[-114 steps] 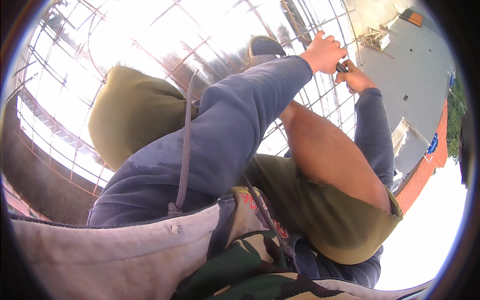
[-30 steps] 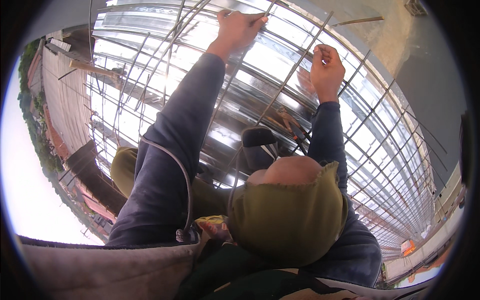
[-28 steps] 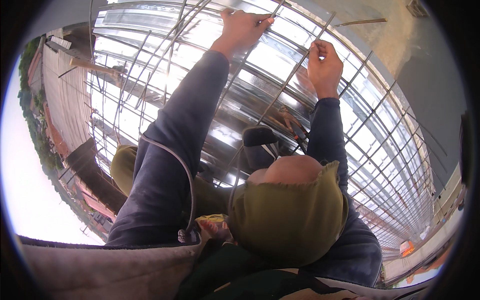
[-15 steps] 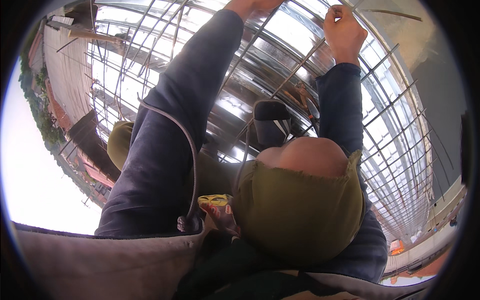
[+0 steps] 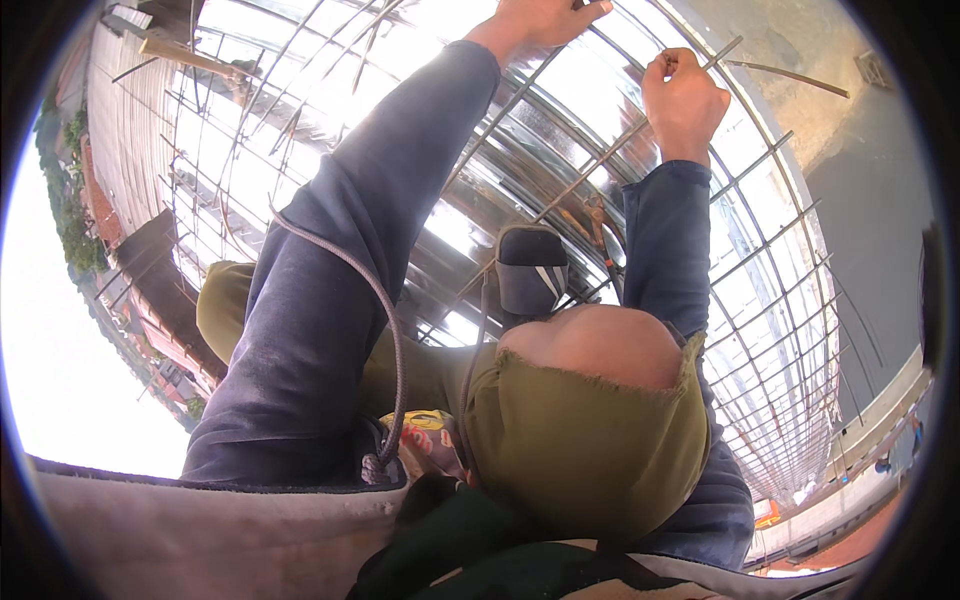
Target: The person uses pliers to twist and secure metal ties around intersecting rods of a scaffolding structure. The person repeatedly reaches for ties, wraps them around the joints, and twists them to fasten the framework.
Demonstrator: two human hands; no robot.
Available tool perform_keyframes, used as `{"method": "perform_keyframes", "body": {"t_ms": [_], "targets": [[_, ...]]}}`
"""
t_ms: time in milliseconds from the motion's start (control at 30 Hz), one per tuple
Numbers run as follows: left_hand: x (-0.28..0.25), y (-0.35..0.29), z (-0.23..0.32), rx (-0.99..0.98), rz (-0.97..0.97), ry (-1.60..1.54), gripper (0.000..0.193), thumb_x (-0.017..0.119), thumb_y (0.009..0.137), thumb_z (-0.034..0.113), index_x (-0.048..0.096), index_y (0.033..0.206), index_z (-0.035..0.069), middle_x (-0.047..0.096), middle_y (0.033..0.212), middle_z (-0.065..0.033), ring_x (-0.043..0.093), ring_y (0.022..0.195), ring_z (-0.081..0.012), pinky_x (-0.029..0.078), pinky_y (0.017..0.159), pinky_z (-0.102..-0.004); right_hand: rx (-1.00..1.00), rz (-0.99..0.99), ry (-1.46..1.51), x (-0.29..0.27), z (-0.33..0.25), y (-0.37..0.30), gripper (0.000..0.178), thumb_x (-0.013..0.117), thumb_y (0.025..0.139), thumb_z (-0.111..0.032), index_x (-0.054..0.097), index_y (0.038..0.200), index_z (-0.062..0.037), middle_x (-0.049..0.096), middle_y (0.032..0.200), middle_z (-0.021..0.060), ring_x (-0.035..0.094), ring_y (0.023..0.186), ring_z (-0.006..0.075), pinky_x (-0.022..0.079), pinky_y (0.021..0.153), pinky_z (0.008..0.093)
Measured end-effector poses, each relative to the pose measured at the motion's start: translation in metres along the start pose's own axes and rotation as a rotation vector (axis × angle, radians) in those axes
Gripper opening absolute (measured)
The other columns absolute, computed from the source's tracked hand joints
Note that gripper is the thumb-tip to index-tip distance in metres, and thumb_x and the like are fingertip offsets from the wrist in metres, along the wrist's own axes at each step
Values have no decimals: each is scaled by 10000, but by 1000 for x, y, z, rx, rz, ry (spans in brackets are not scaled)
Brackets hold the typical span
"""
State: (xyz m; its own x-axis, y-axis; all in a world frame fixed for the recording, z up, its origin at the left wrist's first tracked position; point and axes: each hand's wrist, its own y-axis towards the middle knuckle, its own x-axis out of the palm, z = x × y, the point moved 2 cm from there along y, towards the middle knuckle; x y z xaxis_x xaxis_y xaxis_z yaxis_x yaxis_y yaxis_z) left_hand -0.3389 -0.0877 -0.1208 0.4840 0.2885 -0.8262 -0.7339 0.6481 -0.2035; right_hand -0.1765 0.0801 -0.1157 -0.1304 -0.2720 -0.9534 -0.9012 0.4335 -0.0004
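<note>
A grid of thin steel rebar [image 5: 725, 190] stretches in front of me over shiny metal sheeting [image 5: 447, 228]. At the top edge my left hand [image 5: 540, 22] is over the bars, its thumb stretched out to the right; the picture's edge cuts off part of it. My right hand [image 5: 686, 105] is closed in a pinch beside a bar that sticks out past the grid's edge. What its fingertips hold is too small to make out. Below the hands, a rusty-headed hand tool with orange-and-black handles [image 5: 603, 238] lies among the bars by my shoe [image 5: 532, 275].
My bent knee [image 5: 600, 345] in torn green trousers rises between my arms. A grey cord [image 5: 375, 280] loops across my left sleeve. Rebar ends jut out over a grey concrete surface [image 5: 865, 190] on the right. Corrugated sheeting [image 5: 130, 110] stands at the left.
Both hands sit lower in the picture, along with the grid around them, so more of the left hand shows. The right hand stays pinched near the same bar.
</note>
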Motion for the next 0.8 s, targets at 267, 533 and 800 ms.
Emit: {"method": "perform_keyframes", "body": {"t_ms": [267, 533, 800], "targets": [[-5, -24, -7, 93, 555, 145, 450, 728, 975, 530, 784, 1256, 184, 773, 1102, -82, 688, 1102, -257, 375, 1074, -529, 64, -60, 212, 8, -54, 43, 258, 702, 943, -284, 778, 1048, -60, 802, 885, 171, 789, 861, 371, 617, 818, 469], [-27, 12, 11, 169, 427, 313, 379, 739, 939, 343, 772, 1237, 111, 737, 1251, -157, 595, 1325, -360, 393, 1144, -593, 217, 165, 629, 37, -53, 55, 253, 702, 941, -262, 779, 975, -24, 799, 840, 143, 784, 799, 349, 608, 769, 436], [-2, 50, -15, 55, 203, 37, 353, 662, 1001, 358, 819, 1165, 88, 766, 1230, -208, 603, 1328, -409, 399, 1202, -494, 188, 142, 683, 41, -56, 53, 257, 705, 963, -276, 765, 1003, -28, 796, 854, 146, 777, 780, 343, 601, 758, 441]]}}
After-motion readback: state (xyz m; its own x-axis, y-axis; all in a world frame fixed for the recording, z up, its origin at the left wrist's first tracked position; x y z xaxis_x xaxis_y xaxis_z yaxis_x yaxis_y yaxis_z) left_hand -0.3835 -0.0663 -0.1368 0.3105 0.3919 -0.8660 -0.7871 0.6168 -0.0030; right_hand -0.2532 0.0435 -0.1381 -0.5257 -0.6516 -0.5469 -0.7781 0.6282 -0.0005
